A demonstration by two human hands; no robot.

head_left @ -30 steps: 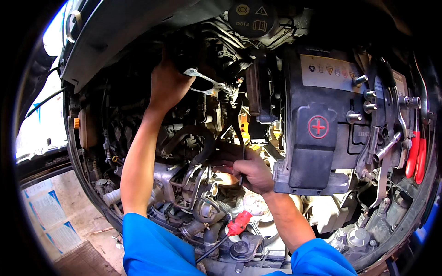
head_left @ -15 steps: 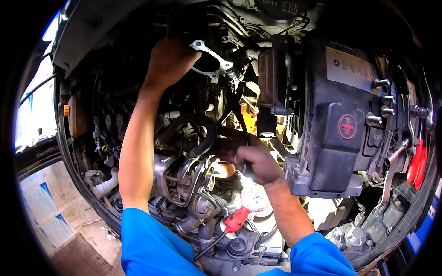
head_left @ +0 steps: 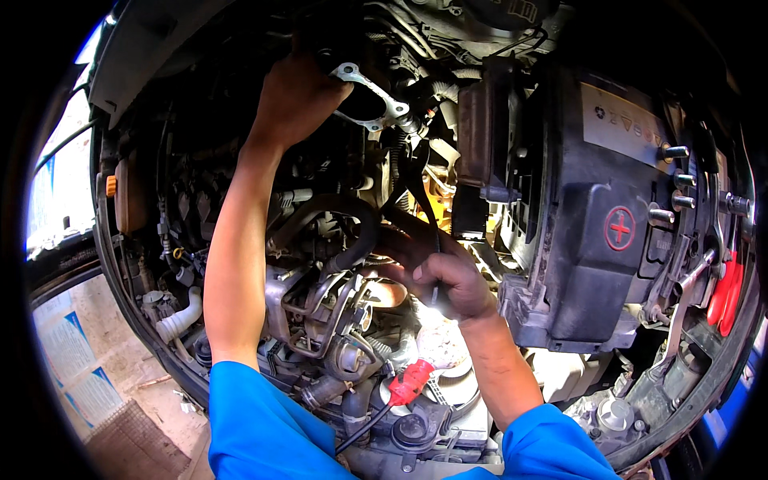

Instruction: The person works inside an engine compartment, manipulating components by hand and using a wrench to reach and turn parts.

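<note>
Up at the back of the engine bay, my left hand (head_left: pixel 300 96) is closed at the left end of a silvery metal flange (head_left: pixel 389 110) with bolt holes and a large opening. Its thumb lies against the flange's edge; the other fingertips are lost in the dark. My right hand (head_left: pixel 454 280) is lower, just right of a bent black hose (head_left: pixel 366 228). Its thumb is bent, and its fingers curl leftward into shadow under the hose. A thin black cable (head_left: pixel 424 196) runs down to this hand; what the fingers grip is hidden.
A red-handled work light (head_left: pixel 412 382) shines on the engine below my right hand. The black battery (head_left: pixel 600 264) rises at the right, with several sockets (head_left: pixel 676 152) and red-handled pliers (head_left: pixel 726 296) beside it. Metal pipes (head_left: pixel 320 320) and a white hose (head_left: pixel 180 316) lie leftward.
The view has shifted slightly, so the battery sits further right. Both hands keep nearly the same places, the left still at the flange and the right beside the hose.
</note>
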